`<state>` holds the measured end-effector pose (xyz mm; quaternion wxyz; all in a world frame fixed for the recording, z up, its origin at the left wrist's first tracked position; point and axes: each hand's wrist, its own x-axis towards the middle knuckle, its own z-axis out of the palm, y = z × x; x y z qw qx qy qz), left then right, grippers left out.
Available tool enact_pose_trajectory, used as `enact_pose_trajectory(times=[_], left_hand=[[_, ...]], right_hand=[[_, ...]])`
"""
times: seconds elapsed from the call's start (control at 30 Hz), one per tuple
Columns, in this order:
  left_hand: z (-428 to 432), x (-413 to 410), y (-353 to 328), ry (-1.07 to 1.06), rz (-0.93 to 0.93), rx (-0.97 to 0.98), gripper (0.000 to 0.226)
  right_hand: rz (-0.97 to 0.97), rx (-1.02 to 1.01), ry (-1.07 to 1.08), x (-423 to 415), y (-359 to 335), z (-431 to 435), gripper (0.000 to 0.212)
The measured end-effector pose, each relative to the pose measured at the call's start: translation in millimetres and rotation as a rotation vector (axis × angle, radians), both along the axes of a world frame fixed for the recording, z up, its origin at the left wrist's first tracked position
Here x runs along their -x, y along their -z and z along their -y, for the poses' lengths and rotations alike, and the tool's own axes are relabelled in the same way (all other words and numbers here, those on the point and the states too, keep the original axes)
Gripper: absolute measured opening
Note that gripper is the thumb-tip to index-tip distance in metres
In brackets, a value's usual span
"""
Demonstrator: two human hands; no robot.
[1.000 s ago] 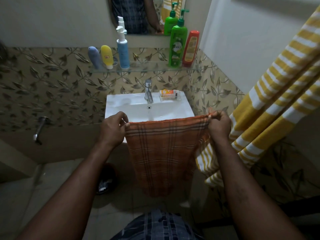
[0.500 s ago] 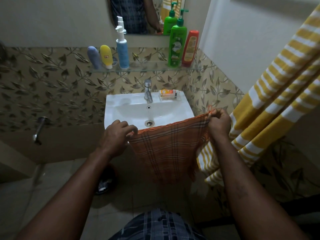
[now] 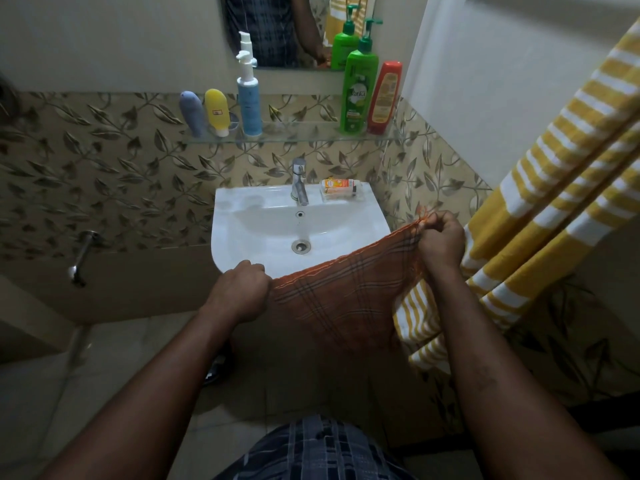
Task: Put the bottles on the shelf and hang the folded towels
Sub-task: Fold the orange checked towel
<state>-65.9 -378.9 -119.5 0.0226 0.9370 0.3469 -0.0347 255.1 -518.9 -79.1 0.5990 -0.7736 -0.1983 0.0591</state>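
Observation:
An orange checked towel (image 3: 339, 299) hangs stretched between my hands in front of the sink. My left hand (image 3: 240, 292) grips its lower left corner; my right hand (image 3: 441, 237) pinches the higher right corner. On the glass shelf (image 3: 298, 136) stand a grey-blue tube (image 3: 192, 112), a yellow tube (image 3: 216, 110), a blue pump bottle (image 3: 248, 98), a green pump bottle (image 3: 358, 88) and a red bottle (image 3: 384, 97). A yellow-and-white striped towel (image 3: 554, 188) hangs at the right.
The white sink (image 3: 256, 233) with its tap (image 3: 299, 181) is just behind the towel; a small orange packet (image 3: 337, 186) lies on its back rim. A mirror (image 3: 277, 29) is above the shelf. A wall spout (image 3: 81, 258) sticks out at the left.
My left hand has dropped and my right hand has moved right, so the towel's top edge now slopes up to the right. The sink basin and drain have come into view.

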Motion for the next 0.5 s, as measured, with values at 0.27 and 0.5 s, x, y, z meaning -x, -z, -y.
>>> enact_pose_trajectory(times=[0.27,0.5], left_hand=[[-7.8,-1.0,8.2,-0.123,0.394,0.043,0.038],[-9.4,-3.5,-12.5,-0.513,0.943,0.42,0.011]], right_hand=[[0.019,0.005,0.067,-8.6,0.9,4.4,0.034],[-0.101,-0.164,-0.008,-6.0,0.1,4.3,0.043]])
